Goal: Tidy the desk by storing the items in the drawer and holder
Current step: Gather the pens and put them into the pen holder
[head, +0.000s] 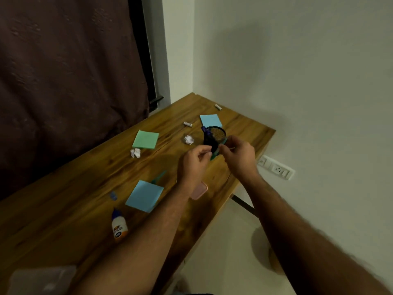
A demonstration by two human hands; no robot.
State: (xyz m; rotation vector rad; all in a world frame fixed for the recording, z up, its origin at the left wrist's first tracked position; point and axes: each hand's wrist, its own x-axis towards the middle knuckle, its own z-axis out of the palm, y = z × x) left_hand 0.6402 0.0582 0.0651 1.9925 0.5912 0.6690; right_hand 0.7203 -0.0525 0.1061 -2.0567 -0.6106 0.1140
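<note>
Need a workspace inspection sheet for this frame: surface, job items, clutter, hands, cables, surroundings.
Surface: wooden desk, set in a corner.
Job's things: black mesh holder with a purple item inside; blue pads; green pad; glue bottle; two small white tubes.
Clutter: two crumpled paper balls.
Hands: left hand and right hand pinch a teal item at the holder; blurred.
Cables: nothing seen.
Surroundings: dark curtain; wall socket.

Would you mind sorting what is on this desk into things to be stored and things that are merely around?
To store: green notepad, blue notepads, glue bottle, two small tubes; mesh holder receives them.

Just around: paper balls, wall socket, curtain.
</note>
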